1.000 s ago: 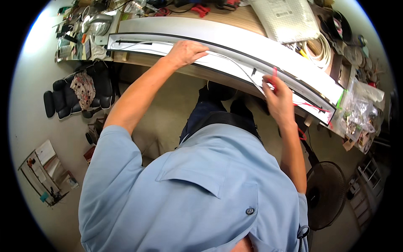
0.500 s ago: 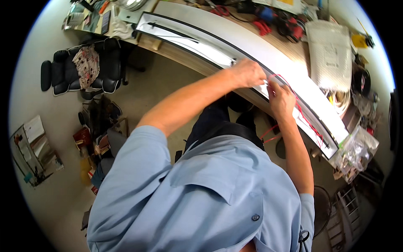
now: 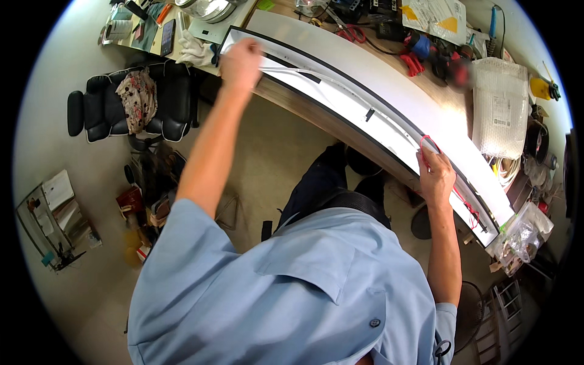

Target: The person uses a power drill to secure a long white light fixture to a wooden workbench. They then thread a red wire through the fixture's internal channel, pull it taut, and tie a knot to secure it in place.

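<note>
A long white trough-like housing with black edges (image 3: 340, 112) stretches along the bench edge from upper left to lower right. A thin white cable (image 3: 340, 84) runs along it between my two hands. At the housing's far left end, my left hand (image 3: 241, 64), slightly blurred, is closed around the cable's left part. My right hand (image 3: 437, 176) pinches the cable's other part together with red wire (image 3: 429, 140) near the housing's right end. More red wire lies in the channel below that hand. A small black clip (image 3: 370, 114) sits inside the housing.
Behind the housing lie red-handled scissors (image 3: 351, 33), red and black tools (image 3: 420, 52) and a bubble-wrapped package (image 3: 500, 108). A phone (image 3: 168, 38) and white gloves (image 3: 198, 48) rest at the left. A black chair (image 3: 103, 109) stands on the floor left of the bench.
My left hand has swept far to the left from beside my right hand, and the white cable now stretches between them. My right hand has shifted slightly right and down.
</note>
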The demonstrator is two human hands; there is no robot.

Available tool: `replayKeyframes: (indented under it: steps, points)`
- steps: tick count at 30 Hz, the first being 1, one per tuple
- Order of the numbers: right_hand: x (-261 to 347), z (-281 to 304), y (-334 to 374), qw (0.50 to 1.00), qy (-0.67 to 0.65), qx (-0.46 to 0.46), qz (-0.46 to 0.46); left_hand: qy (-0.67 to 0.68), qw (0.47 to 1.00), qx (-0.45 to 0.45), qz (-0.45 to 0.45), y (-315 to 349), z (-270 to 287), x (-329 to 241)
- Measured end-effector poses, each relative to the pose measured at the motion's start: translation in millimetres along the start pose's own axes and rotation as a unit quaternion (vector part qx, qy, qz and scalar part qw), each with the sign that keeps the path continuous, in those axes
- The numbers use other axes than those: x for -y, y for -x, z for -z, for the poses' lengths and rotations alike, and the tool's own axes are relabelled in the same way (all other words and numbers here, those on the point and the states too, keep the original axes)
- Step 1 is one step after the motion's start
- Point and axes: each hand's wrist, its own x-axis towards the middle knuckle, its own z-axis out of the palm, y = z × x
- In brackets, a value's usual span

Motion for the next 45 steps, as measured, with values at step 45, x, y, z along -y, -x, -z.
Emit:
replayKeyframes:
  steps: [45]
  points:
    - [11, 3, -1, 0.996, 0.019, -0.086, 0.019, -0.205, 0.954, 0.135, 0.174, -76, -41, 100]
